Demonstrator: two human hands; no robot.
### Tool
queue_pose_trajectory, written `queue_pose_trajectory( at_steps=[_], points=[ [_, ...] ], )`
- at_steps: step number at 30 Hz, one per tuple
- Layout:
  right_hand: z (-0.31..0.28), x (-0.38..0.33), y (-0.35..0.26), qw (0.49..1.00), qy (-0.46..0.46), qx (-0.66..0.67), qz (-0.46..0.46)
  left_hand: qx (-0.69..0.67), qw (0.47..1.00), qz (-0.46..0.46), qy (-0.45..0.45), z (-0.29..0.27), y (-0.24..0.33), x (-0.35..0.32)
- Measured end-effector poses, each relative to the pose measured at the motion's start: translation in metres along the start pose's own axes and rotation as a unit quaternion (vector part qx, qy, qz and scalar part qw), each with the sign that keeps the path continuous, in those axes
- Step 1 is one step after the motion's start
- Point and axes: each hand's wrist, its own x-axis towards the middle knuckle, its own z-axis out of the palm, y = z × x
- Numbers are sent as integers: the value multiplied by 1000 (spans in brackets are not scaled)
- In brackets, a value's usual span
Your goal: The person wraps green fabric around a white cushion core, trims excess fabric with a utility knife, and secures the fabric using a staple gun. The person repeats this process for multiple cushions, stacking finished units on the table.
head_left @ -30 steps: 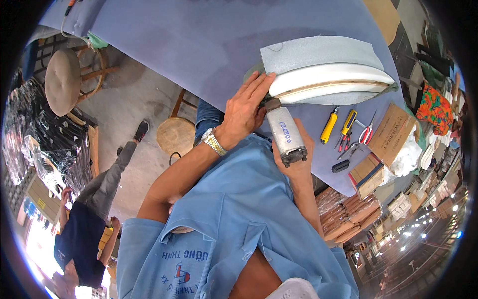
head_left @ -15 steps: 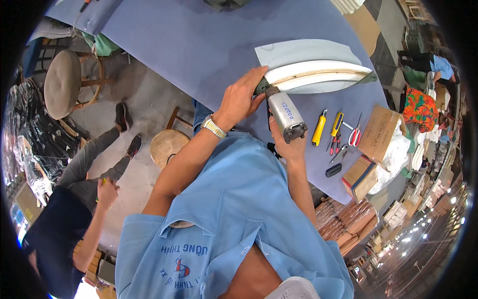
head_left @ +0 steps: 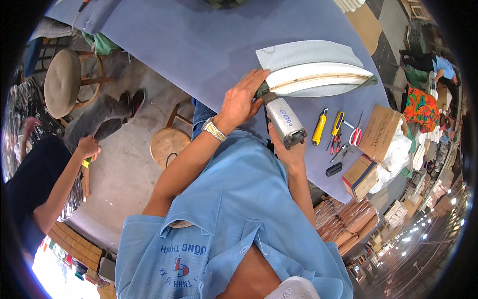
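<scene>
A curved padded piece lies on the blue-grey table, with white padding, a thin wood strip along its middle and grey-blue fabric spread out beneath it. Dark green fabric shows at both of its ends. My left hand grips the near left end, fingers together on top and thumb lower down. In my right hand is a staple gun with a silver, worn body. Its nose meets the green fabric at that same end, close to my left fingertips. The gun's body hides most of my right fingers.
Right of the gun lie a yellow utility knife, a yellow-handled screwdriver, pliers and red-handled scissors. Cardboard boxes stand at the table's right edge. A wooden stool and a person in dark clothes are at the left.
The person at the left has shifted further left, and their legs have moved. My hands, the staple gun and the padded piece have barely moved.
</scene>
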Motion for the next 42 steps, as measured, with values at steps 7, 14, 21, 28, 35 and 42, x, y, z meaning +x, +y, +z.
queue_pose_trajectory(
  at_steps=[7,14,21,28,35,42],
  points=[
    [-2,4,-12,1000,-9,0,2,15,999,-25,22,4,10,-5],
    [5,5,-9,999,-2,-35,1,23,999,-21,31,10,4,-4],
    [3,-11,26,997,53,-41,-49,48,998,20,25,12,-11,-5],
    [-40,-55,78,978,39,-5,204,-14,998,-48,-29,3,6,10],
    [-27,-34,189,974,128,-173,72,27,996,-52,-63,-36,23,37],
    [-17,-35,223,989,122,-3,82,176,964,159,-119,-208,142,84]
  ],
)
